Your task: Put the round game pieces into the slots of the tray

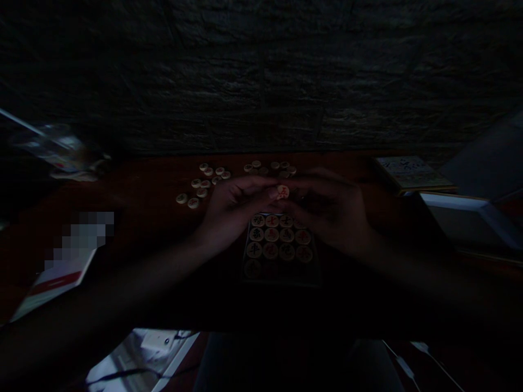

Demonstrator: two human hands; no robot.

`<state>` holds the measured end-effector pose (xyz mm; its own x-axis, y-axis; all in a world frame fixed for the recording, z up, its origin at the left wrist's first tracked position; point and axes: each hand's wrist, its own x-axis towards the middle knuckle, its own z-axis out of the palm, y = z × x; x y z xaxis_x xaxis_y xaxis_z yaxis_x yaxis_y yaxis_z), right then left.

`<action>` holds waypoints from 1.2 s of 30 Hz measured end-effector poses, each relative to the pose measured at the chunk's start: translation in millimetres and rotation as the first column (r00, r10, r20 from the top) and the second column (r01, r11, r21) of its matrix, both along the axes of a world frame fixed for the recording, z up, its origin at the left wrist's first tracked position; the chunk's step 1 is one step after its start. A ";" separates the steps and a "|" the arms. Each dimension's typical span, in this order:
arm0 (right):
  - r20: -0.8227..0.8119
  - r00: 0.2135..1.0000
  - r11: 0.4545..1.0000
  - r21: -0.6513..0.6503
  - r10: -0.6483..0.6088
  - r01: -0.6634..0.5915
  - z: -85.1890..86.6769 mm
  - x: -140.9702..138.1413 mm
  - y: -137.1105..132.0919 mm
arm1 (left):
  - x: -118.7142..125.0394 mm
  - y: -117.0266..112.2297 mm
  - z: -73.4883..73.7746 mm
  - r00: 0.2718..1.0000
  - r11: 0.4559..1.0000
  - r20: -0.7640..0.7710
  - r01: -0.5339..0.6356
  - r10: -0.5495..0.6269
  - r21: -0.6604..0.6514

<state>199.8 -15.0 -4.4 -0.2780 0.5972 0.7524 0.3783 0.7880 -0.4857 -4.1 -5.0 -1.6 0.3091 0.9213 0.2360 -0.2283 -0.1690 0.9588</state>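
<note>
Loose pieces [204, 184] are lying just beyond the left hand [231, 209], whose fingertips are pinching a red-marked disc [283, 191]. The right hand [330, 215] is gripping the disc's other side. A box [244, 267] of pieces is sitting directly beneath both hands.

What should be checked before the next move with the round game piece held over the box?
1. Grip: round piece pinched between fingertips of left hand and right hand: ok.
2. Box lies right under the hands: ok.
3. Free slot in the box: near row too dark: cannot tell.
4. Mark on the round piece: red, character blurred: cannot tell.
5. Loose pieces on the table lie apart from both hands: ok.
6. Lighting: very dim: not ok.
</note>
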 end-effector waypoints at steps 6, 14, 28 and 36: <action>0.005 1.000 0.998 -0.054 -0.015 0.016 2.6 -0.3 -3.3 | -1.3 0.9 1.6 0.997 0.998 -0.054 -0.059 0.061 0.035; 0.026 0.993 0.971 -0.214 0.119 -0.110 9.9 -1.8 -12.5 | -5.8 5.8 4.2 0.980 0.984 -0.145 -0.114 0.134 0.135; 0.247 0.846 0.863 -0.321 0.473 -0.389 19.4 -7.3 -28.2 | -6.3 4.9 8.7 0.960 0.967 -0.214 -0.134 0.182 0.218; 0.285 0.837 0.874 -0.296 0.467 -0.386 15.4 -8.7 -27.5 | -6.1 5.9 7.6 0.961 0.967 -0.212 -0.128 0.175 0.221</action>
